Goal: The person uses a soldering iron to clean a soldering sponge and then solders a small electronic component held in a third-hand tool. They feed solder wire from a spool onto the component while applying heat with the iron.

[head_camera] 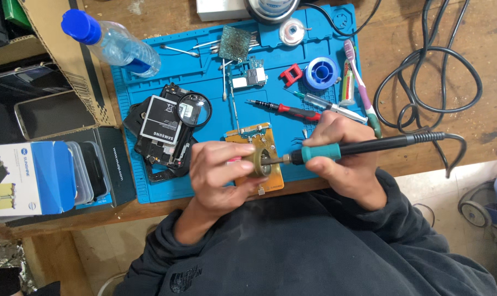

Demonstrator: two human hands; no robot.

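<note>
At the far left lay a white and blue box [26, 178] beside a stack of phones [54, 114], with a clear bottle with a blue cap [110, 41] tipped over the corner of your blue work mat [204, 77]. On the mat sat an opened phone with its battery showing [161, 131] and a small magnifying glass [195, 109] resting on it.

Your left hand [218, 170] was curled around a small round tin [258, 160], thumb and fingers pinching its rim so that its open face was turned toward your other hand. The tin was held just above a yellow-brown board holder [262, 137] at the mat's near edge.

Your right hand [341, 156] was wrapped tightly around the teal grip of a soldering iron [336, 149], fingers pressed together around the handle. The iron lay level, its metal tip poked into the tin's opening, right between the two hands.

Beyond your right hand lay a red-handled screwdriver [295, 111], a blue spool [321, 73] and a toothbrush [361, 82]. The iron's black cord [429, 71] looped over the wooden bench [489, 33].
</note>
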